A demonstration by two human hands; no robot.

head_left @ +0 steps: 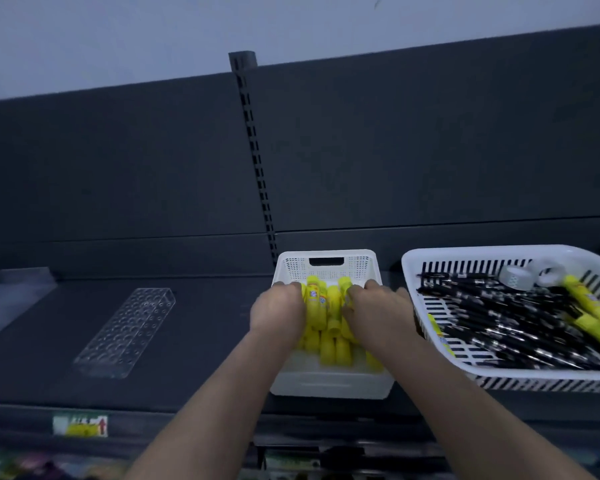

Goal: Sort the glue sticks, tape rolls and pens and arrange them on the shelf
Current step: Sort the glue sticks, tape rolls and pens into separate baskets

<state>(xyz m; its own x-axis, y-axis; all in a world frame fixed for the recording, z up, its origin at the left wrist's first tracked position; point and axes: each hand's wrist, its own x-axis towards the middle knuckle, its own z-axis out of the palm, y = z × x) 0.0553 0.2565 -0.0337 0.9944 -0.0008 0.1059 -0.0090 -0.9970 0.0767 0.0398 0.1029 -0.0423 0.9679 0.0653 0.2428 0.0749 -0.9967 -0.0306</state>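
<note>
A small white basket (326, 263) stands on the dark shelf (194, 341) and holds several yellow glue sticks (329, 348). Both my hands are inside it. My left hand (279, 308) presses on the sticks from the left, fingers curled. My right hand (374, 306) presses on them from the right, fingers curled around one stick. To the right, a large white slatted tray (465, 254) holds several black pens (506, 317), two white tape rolls (515, 276) and a few more glue sticks (586, 299).
A clear acrylic pen holder with round holes (125, 330) lies on the shelf to the left. A clear plastic piece (11, 292) sits at the far left. The shelf's front edge carries a price label (80, 425). A slotted upright (257, 157) runs up the back panel.
</note>
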